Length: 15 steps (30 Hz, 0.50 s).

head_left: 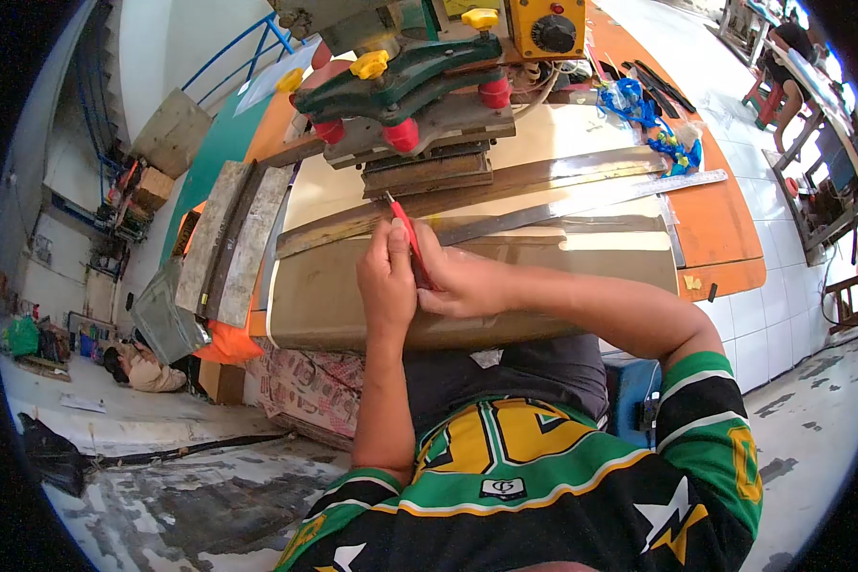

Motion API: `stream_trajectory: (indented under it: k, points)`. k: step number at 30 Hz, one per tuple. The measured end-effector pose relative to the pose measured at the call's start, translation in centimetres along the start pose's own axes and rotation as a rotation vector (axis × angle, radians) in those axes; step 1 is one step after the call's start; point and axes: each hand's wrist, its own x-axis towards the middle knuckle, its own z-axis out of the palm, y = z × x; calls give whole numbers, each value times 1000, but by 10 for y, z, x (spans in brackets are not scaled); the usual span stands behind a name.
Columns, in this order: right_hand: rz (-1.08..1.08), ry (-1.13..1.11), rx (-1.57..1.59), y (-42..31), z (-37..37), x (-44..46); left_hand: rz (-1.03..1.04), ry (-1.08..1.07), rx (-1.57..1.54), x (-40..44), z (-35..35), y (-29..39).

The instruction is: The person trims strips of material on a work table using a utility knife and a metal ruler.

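Both hands meet in front of the press, around a slim red pen-like tool (403,221) with a short, light-coloured tip pointing up and away. My right hand (458,276) is closed round its lower part. My left hand (387,272) is closed beside it, thumb up against the tool; its fingers are partly hidden. Just beyond the tip stands the press (419,143), dark green above, with yellow knobs, red bushings and a metal block underneath. A long worn bar (543,179) crosses behind my hands, and a steel ruler (582,210) lies to their right.
Metal plates (224,248) lie at the left of the orange table (720,243). Blue plastic wrapping (629,103) is at the back right, near a yellow control box (547,29) with a black dial. One person (148,370) is low at the left; another (791,81) sits far right.
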Motion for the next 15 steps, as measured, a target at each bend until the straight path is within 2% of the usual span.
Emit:
stream_trajectory:
  k: [2,4,8,11,15]
  points:
    - [13,-47,-34,-3,2,0,19,30,-125,-3,0,-1]
    - [-64,-14,-162,-3,5,1,-27,32,-200,-6,0,-3]
    - [-9,-71,-332,-12,-1,2,-98,67,-408,-7,2,10]
    - [-168,63,-463,-4,1,1,-145,136,-541,-10,7,16]
    - [-239,60,-737,-2,1,-1,-292,100,-653,-19,4,4]
